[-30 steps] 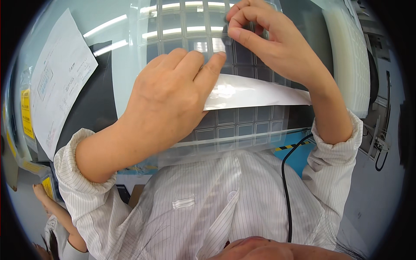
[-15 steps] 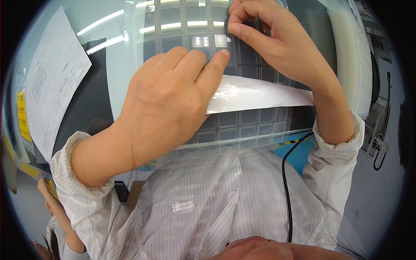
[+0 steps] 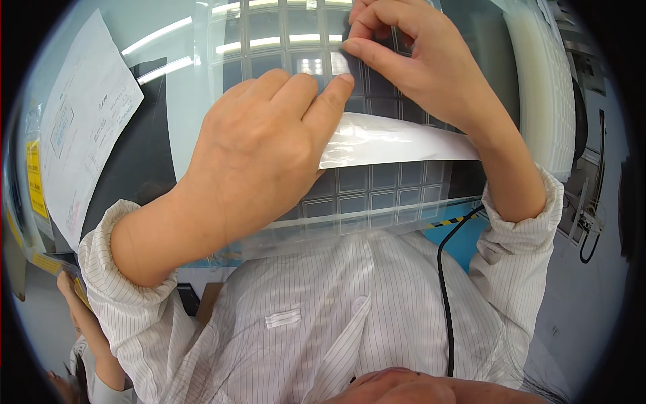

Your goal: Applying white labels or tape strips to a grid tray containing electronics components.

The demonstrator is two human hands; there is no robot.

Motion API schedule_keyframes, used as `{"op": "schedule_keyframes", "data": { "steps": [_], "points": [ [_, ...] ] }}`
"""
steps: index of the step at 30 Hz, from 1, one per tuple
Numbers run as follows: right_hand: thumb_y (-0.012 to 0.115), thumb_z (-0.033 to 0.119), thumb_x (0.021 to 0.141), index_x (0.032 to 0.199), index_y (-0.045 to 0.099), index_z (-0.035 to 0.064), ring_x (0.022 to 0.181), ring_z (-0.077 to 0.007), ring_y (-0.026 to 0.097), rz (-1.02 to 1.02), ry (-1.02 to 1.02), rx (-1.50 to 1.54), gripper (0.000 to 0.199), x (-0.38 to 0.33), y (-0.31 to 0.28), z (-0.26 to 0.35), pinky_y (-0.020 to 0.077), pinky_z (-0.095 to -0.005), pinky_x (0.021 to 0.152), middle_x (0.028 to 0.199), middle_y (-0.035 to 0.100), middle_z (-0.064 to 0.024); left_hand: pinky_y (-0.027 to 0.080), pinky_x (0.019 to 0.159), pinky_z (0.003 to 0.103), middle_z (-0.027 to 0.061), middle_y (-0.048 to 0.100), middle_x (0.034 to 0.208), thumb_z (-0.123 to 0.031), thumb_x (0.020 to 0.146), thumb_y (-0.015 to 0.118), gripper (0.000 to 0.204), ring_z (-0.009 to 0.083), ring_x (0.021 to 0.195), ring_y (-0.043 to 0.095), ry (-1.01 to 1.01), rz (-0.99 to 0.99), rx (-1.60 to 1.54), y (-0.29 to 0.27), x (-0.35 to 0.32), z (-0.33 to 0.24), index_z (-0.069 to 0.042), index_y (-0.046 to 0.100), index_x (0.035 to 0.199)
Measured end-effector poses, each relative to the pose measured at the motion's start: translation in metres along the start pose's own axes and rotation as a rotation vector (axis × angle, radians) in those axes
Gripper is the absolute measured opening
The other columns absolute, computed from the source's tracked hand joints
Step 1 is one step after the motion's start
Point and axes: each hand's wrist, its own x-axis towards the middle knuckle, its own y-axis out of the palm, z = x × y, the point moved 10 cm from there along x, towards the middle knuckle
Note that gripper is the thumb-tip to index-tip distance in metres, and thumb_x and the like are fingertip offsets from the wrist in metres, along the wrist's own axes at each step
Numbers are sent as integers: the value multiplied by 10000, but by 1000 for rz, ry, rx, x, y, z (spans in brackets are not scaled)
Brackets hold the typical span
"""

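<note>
A clear plastic tray with a grid of square pockets lies on the dark work surface close to my chest. My left hand rests flat on it, fingers pressing down near a white strip of film that runs across the tray. My right hand is above the tray's far part, thumb and forefinger pinched on a small dark square piece. Both cuffs are white striped sleeves.
A white printed paper sheet lies at the left, with a yellow label beside it. A stack of white trays stands at the right. A black cable hangs down my front. Another person's arm shows lower left.
My left hand has slid slightly right along the white strip. My right hand's pinch has shifted a little toward the left over the tray's far pockets.
</note>
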Motion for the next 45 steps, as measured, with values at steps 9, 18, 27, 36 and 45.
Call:
{"op": "schedule_keyframes", "data": {
  "steps": [9, 18, 27, 36, 45],
  "points": [
    [676, 68, 955, 919, 662, -12, 909, -178, 558, -3, -351, 222, 89, -3, -2, 16, 452, -285, 799, 1033, 603, -93, 473, 668, 380, 93, 536, 854, -15, 616, 796, 761, 264, 755, 560, 9, -9, -13, -1, -1, -1, -14, 618, 1356],
    [678, 72, 956, 928, 612, 4, 874, -165, 532, 33, 38, 112, 98, -3, 8, -6, 448, -289, 775, 993, 566, -81, 477, 675, 379, 93, 531, 853, -38, 643, 800, 739, 263, 763, 564, 9, 4, -6, -1, 0, 0, -17, 614, 1359],
    [679, 108, 977, 994, 595, -1, 794, -151, 519, -69, 67, 18, 139, -4, -4, -7, 454, -305, 722, 969, 561, -86, 486, 683, 390, 105, 545, 859, -79, 681, 789, 663, 281, 777, 577, 37, -47, -24, -4, 3, 0, 3, 622, 1317],
    [742, 25, 881, 1038, 669, -21, 887, -160, 636, -73, -215, 70, 180, -51, 11, 57, 506, -277, 804, 974, 682, -85, 509, 704, 394, 118, 580, 866, -164, 710, 805, 429, 296, 811, 610, 41, -187, -40, -24, 5, 3, -6, 621, 1063],
    [732, -28, 862, 947, 659, -13, 843, -143, 597, -71, -258, -52, 113, -51, 4, 63, 466, -275, 733, 969, 669, -75, 502, 668, 379, 85, 547, 796, -206, 710, 815, 314, 262, 775, 604, 47, -225, 37, -32, 0, 3, -35, 607, 871]
  ]
}}
